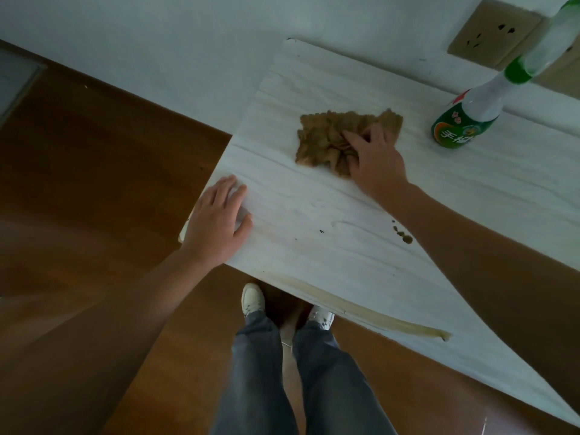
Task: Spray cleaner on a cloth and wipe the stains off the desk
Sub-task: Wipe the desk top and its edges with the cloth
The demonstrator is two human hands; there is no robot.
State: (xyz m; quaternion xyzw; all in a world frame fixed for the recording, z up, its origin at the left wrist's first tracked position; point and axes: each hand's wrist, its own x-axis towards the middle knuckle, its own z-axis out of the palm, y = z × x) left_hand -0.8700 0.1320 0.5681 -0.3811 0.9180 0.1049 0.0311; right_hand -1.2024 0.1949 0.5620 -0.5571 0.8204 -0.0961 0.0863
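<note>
A crumpled brown cloth (pixel 326 139) lies on the white wood-grain desk (pixel 314 215) near its far left end. My right hand (pixel 373 158) presses down on the cloth's right part, fingers spread and bunching the fabric. My left hand (pixel 219 221) rests flat on the desk's left corner, holding nothing. A green and white spray bottle (pixel 470 114) stands upright to the right of the cloth. Small brown stain spots (pixel 403 233) sit beside my right forearm. A long yellowish smear (pixel 361 312) runs along the near edge.
The desk stands against a pale wall with a tan power socket (pixel 492 32) behind the bottle. Brown wooden floor (pixel 94 183) lies to the left and below. My legs in grey jeans and white shoes (pixel 252 298) stand at the desk's near edge.
</note>
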